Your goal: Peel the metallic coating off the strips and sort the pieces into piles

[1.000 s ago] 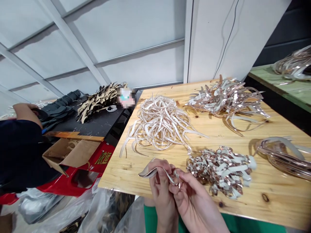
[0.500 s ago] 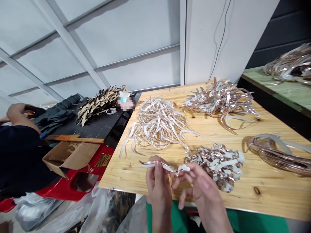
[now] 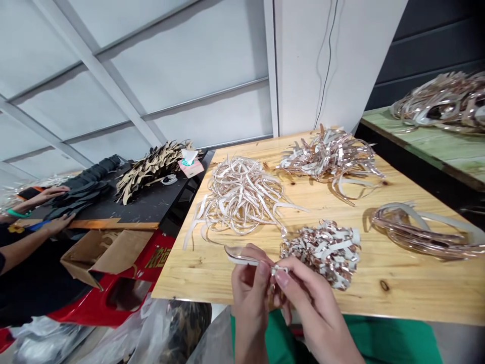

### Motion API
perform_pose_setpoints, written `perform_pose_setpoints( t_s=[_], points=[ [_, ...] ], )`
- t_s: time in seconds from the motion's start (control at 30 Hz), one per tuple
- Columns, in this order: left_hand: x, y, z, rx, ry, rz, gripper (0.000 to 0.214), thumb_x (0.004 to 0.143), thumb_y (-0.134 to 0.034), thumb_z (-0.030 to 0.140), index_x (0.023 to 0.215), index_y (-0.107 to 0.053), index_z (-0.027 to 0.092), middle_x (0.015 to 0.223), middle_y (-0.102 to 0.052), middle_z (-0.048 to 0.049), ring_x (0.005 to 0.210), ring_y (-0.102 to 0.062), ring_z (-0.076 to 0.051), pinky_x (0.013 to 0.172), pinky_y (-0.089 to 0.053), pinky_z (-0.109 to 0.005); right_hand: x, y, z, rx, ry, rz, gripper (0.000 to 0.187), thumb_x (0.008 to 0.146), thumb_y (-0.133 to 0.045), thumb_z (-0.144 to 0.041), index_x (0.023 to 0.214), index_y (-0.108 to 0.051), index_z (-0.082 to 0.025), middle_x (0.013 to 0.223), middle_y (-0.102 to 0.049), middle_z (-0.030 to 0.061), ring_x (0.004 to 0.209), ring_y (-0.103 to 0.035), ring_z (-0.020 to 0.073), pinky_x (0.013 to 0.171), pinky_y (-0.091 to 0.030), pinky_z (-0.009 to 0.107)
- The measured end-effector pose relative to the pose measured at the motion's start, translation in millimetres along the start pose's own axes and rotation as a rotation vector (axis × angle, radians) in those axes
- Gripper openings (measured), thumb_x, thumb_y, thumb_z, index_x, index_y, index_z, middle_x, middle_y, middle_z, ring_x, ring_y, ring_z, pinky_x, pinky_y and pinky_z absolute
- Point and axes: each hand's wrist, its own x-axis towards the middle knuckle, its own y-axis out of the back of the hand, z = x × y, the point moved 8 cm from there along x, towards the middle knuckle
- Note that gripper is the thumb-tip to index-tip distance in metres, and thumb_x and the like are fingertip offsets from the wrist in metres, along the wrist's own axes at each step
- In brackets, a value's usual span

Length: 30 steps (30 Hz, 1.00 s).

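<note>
My left hand pinches a shiny rose-gold strip with a pale backing, one end jutting out to the left. Against it, my right hand is closed, thumb and fingers pressed on a small pale folded end; whether this belongs to the same strip I cannot tell. Both hands meet over the front edge of the wooden table. Just beyond my right hand lies a heap of short rose-gold and white pieces. A loose tangle of long thin strips spreads behind my left hand.
Farther back is another strip pile; a looped bundle rests at right. On the black table at left are dark pieces, tan pieces and a tissue box. A co-worker's hands touch the dark pieces. Below sits a cardboard box.
My right hand has moved in against my left, its fingers closing on the small pale end. The co-worker's hands have come down onto the dark pieces. My view has shifted slightly.
</note>
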Motion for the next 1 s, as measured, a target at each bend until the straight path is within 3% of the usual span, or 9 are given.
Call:
perform_pose_setpoints(
  t_s=[0.1,0.2,0.33,0.5,0.63,0.77,0.83,0.9,1.0],
  points=[
    [0,-1.0,-6,-0.113,0.067,-0.006,0.029,0.093,-0.082,0.043,0.079,-0.071,0.020,0.074,-0.053,0.0017,0.064,-0.048,-0.010,0.059,-0.043,-0.019,-2,-1,-3,-0.064,0.038,-0.040,0.040,0.109,-0.051,-0.055,0.095,-0.065,-0.021,0.068,-0.054,-0.0028,0.055,-0.052,0.0124,0.053,-0.040,0.023],
    [1,-4.6,-11,-0.171,0.072,-0.029,0.036,0.090,-0.084,0.046,0.074,-0.067,0.019,0.074,-0.049,0.0017,0.070,-0.050,-0.012,0.065,-0.045,-0.019,-2,1,-4,-0.002,0.040,0.000,0.040,0.104,-0.061,-0.055,0.088,-0.066,-0.019,0.066,-0.053,-0.0037,0.050,-0.043,0.0086,0.047,-0.030,0.021],
    [3,-12.2,-22,-0.241,0.065,-0.018,0.044,0.084,-0.088,0.051,0.067,-0.063,0.020,0.069,-0.044,0.0024,0.069,-0.048,-0.013,0.066,-0.047,-0.021,2,-3,15,0.375,-0.167,0.041,0.042,0.092,-0.076,-0.054,0.077,-0.061,-0.018,0.058,-0.050,-0.0062,0.043,-0.032,0.0047,0.039,-0.019,0.016],
    [-2,-16.1,-42,-0.327,0.158,0.117,0.050,0.073,-0.094,0.058,0.066,-0.060,0.022,0.075,-0.045,0.0019,0.075,-0.052,-0.016,0.074,-0.053,-0.025,8,-11,32,0.784,-0.327,0.048,0.031,0.082,-0.083,-0.037,0.072,-0.060,-0.019,0.049,-0.051,-0.0069,0.039,-0.031,0.0053,0.033,-0.021,0.013],
    [-9,-13.2,-51,-0.442,0.200,0.216,0.048,0.072,-0.097,0.052,0.070,-0.059,0.023,0.080,-0.045,0.0032,0.076,-0.054,-0.014,0.084,-0.057,-0.029,10,-25,22,0.987,-0.383,-0.106,0.020,0.085,-0.078,-0.030,0.077,-0.065,-0.018,0.046,-0.049,-0.0075,0.037,-0.025,0.0042,0.032,-0.022,0.012],
    [-9,-12.2,-53,-0.573,0.133,0.238,0.053,0.074,-0.094,0.051,0.067,-0.051,0.022,0.077,-0.038,0.0031,0.075,-0.052,-0.015,0.071,-0.054,-0.024,12,-42,1,1.139,-0.372,-0.234,0.013,0.084,-0.078,-0.025,0.087,-0.068,-0.018,0.067,-0.064,-0.0035,0.038,-0.019,0.0016,0.029,-0.015,0.011],
    [-7,-12.1,-51,-0.595,0.107,0.239,0.055,0.075,-0.093,0.051,0.066,-0.048,0.022,0.075,-0.036,0.0028,0.072,-0.050,-0.015,0.065,-0.051,-0.023,12,-42,2,1.146,-0.347,-0.171,0.019,0.079,-0.081,-0.024,0.082,-0.064,-0.018,0.082,-0.069,-0.0012,0.039,-0.018,-0.0004,0.029,-0.014,0.012],
    [-3,-14.8,-47,-0.499,0.148,0.181,0.053,0.078,-0.090,0.054,0.066,-0.050,0.022,0.074,-0.039,0.0024,0.069,-0.047,-0.015,0.066,-0.050,-0.025,10,-36,11,1.031,-0.307,-0.078,0.023,0.081,-0.080,-0.031,0.077,-0.060,-0.019,0.069,-0.065,-0.0032,0.038,-0.021,0.0011,0.031,-0.016,0.013],
    [2,-19.0,-34,-0.225,0.194,0.004,0.040,0.085,-0.083,0.055,0.075,-0.064,0.021,0.076,-0.051,-0.0001,0.068,-0.047,-0.015,0.064,-0.046,-0.025,4,-14,23,0.641,-0.201,0.047,0.034,0.091,-0.073,-0.045,0.073,-0.057,-0.021,0.049,-0.051,-0.0059,0.039,-0.031,0.0062,0.037,-0.018,0.017]
  ],
)
